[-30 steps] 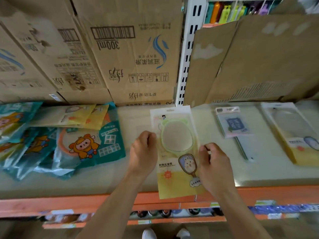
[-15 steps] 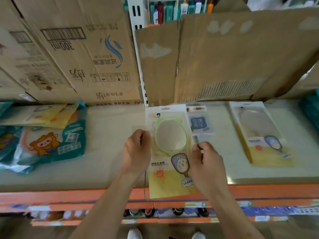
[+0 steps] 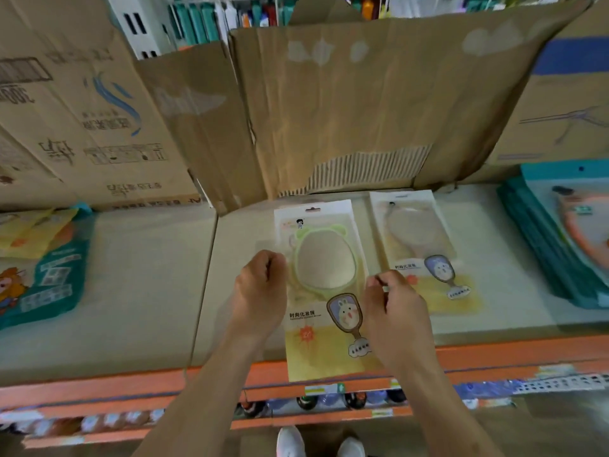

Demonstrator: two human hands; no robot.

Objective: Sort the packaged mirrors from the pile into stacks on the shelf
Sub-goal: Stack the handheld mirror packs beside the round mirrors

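Fingers (image 3: pixel 275 263) pinching mirror pack (image 3: pixel 318 344), shelf (image 3: pixel 148 291) (cardboard (image 3: pixel 362 110) behind)

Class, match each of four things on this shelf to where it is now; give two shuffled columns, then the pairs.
1 green-rimmed mirror pack
2 pale mirror pack
3 teal stack
4 mixed pile

A far left of the shelf
B far right
C held by left hand and right hand
D lying flat, just right of the held one

Pairs: 1-C, 2-D, 3-B, 4-A
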